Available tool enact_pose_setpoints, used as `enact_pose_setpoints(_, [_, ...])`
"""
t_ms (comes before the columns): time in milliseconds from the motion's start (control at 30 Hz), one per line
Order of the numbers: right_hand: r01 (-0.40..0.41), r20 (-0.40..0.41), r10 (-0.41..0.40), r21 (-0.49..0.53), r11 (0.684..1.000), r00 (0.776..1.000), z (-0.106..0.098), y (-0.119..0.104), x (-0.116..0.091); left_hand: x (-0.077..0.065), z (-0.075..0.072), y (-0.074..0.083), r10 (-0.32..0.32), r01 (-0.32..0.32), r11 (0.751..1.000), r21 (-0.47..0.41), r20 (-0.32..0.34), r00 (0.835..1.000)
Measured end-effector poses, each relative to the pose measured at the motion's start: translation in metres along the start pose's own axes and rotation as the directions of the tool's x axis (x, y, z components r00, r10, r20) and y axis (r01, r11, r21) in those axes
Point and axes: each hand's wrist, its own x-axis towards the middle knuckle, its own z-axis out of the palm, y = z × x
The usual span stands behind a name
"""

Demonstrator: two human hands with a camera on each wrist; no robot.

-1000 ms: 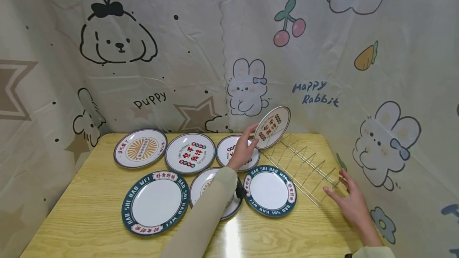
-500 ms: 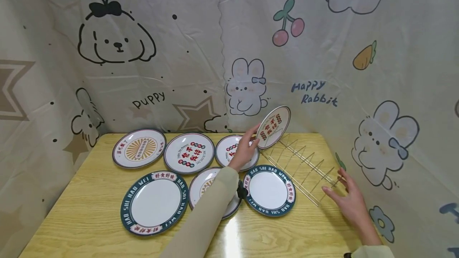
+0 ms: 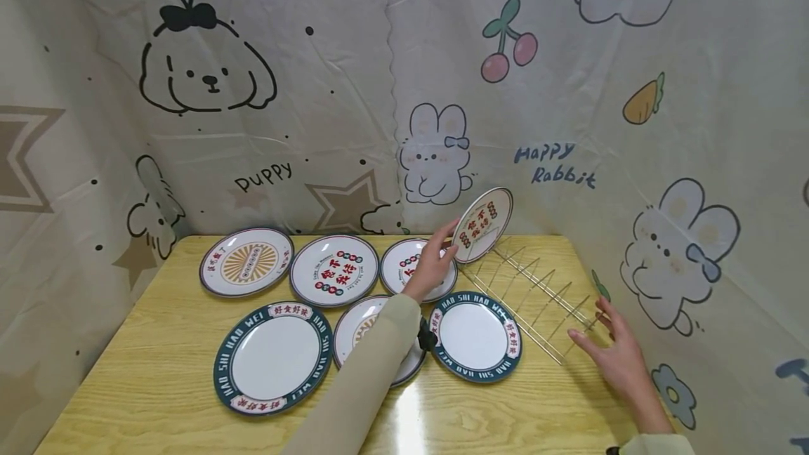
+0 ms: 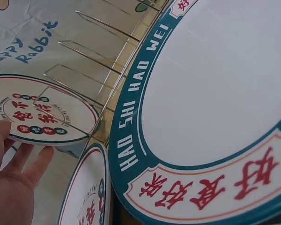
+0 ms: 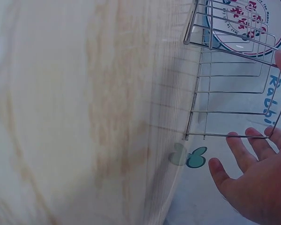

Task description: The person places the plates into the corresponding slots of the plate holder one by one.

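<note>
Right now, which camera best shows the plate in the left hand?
Head. The plate shows nearly whole, its edge at the left hand partly covered. Left wrist: closer, but cropped at the frame's left. Right wrist: seen through the rack, cropped at top.

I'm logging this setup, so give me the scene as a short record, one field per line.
Left hand: grips the held plate by its rim
Plate position: tilted on edge at the far end of the wire rack; whether seated, unclear
Right hand: at the rack's near end; grip unclear
Far row, left to right: sunburst plate, two red-lettered plates
Near row, left to right: large teal-rimmed plate, partly hidden plate, small teal-rimmed plate
Surface: wood-grain table
</note>
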Motion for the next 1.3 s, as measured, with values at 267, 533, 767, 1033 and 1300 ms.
enact_pose_setpoints(267, [-0.009, 0.012, 0.008, 0.02, 1.0, 1.0, 0.004, 0.0, -0.002, -0.01, -0.017, -0.002, 0.019, -0.018, 0.999, -0.049, 0.011, 1.0])
enact_pose_setpoints(533, [-0.025, -0.002, 0.025, 0.0, 1.0, 1.0, 0.004, -0.001, -0.002, -0.022, -0.051, -0.005, 0.075, -0.075, 0.995, -0.073, -0.001, 0.997])
enact_pose_setpoints(767, [-0.027, -0.011, 0.027, -0.002, 1.0, 1.0, 0.005, 0.0, -0.002, -0.032, -0.104, -0.013, 0.087, -0.096, 0.991, -0.094, -0.102, 0.991])
enact_pose_setpoints(1033, [-0.033, -0.002, 0.033, -0.001, 0.999, 0.999, 0.003, 0.0, -0.002, -0.057, -0.184, -0.023, 0.055, -0.064, 0.997, -0.038, -0.204, 0.977])
enact_pose_setpoints(1300, [-0.016, -0.009, 0.016, 0.006, 1.0, 1.0, 0.004, 0.001, -0.001, -0.102, -0.253, -0.024, -0.014, 0.023, 0.999, 0.023, -0.333, 0.943])
